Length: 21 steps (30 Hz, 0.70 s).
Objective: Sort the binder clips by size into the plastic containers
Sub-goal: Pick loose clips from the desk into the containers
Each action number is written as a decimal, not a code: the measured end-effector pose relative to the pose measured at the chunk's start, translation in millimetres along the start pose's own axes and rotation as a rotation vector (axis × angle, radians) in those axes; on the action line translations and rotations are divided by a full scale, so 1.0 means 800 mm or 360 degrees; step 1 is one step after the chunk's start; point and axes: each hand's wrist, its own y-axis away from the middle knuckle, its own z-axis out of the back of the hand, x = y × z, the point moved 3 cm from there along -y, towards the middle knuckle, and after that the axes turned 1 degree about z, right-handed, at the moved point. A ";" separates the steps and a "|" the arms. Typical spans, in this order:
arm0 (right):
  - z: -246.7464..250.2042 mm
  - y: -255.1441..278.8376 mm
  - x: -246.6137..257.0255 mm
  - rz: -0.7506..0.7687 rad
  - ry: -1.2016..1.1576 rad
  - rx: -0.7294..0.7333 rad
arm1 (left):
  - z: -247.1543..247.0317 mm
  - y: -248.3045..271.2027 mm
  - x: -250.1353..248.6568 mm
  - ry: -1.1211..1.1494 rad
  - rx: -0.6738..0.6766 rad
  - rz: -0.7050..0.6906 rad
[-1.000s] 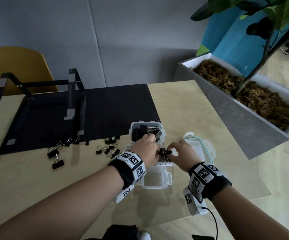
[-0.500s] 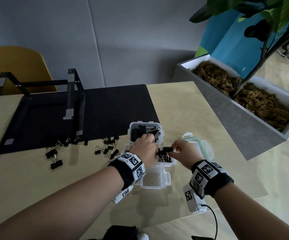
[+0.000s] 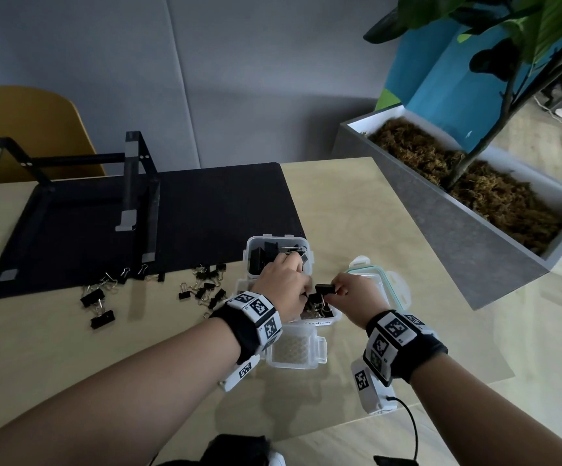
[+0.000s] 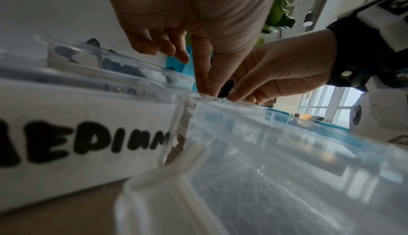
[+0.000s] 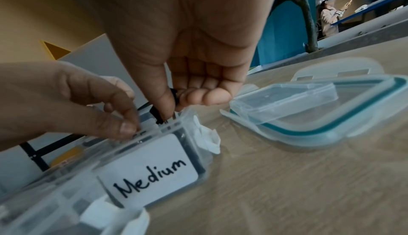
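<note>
My right hand (image 3: pixel 335 292) pinches a black binder clip (image 3: pixel 325 290) between thumb and fingers, just above the clear container labelled Medium (image 3: pixel 320 321). In the right wrist view the clip (image 5: pixel 162 115) hangs at that container's rim (image 5: pixel 183 115). The thumb and forefinger of my left hand (image 3: pixel 301 292) pinch at the same rim (image 5: pixel 132 132); what lies between them is unclear. Behind stands a container with large clips (image 3: pixel 278 253). An empty small container (image 3: pixel 294 351) sits nearest me. Loose clips (image 3: pixel 205 287) lie to the left.
Two stacked clear lids (image 3: pixel 379 282) lie right of the containers. A black mat (image 3: pixel 205 210) with a black metal stand (image 3: pixel 138 203) covers the table's back left. A grey planter (image 3: pixel 458 210) borders the right edge. More loose clips (image 3: pixel 99 302) lie far left.
My right hand has drawn the clip slightly up and away from the left fingers. My left hand stays at the Medium container.
</note>
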 end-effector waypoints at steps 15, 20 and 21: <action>-0.004 -0.005 0.002 -0.0049 0.0153 -0.0073 | 0.001 0.006 -0.003 -0.0127 0.0098 -0.0054; -0.003 -0.005 0.002 -0.0065 0.0177 -0.0112 | -0.001 0.015 -0.004 -0.0028 0.0018 -0.0023; -0.003 -0.004 0.001 -0.0068 0.0165 -0.0117 | -0.003 0.018 -0.003 -0.0036 0.0031 -0.0005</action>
